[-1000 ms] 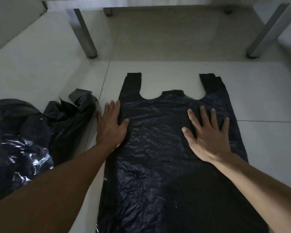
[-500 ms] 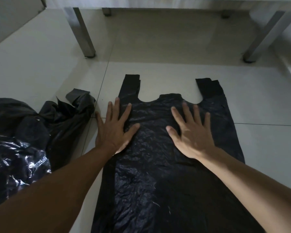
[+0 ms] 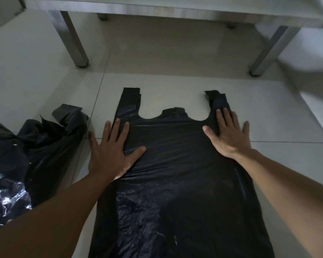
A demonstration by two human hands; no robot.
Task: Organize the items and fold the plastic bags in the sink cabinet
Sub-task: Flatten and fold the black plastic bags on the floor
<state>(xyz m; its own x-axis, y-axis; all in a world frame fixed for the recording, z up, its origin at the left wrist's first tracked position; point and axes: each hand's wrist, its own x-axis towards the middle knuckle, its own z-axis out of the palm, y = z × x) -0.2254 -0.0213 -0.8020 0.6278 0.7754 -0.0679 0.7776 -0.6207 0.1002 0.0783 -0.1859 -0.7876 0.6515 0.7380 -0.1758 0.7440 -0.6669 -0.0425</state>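
Both hands, left hand (image 3: pixel 108 155) and right hand (image 3: pixel 229 136), press spread-fingered on the black plastic bag (image 3: pixel 175 183) lying flat on the floor tiles (image 3: pixel 296 164), smoothed but unfolded, while crumpled bags (image 3: pixel 32 155) wait at left.

A single head-worn wide-angle view looks forward and steeply down from close above the tiled floor (image 3: pixel 175 81), facing the metal legs (image 3: pixel 74 40) of a low frame straight ahead.
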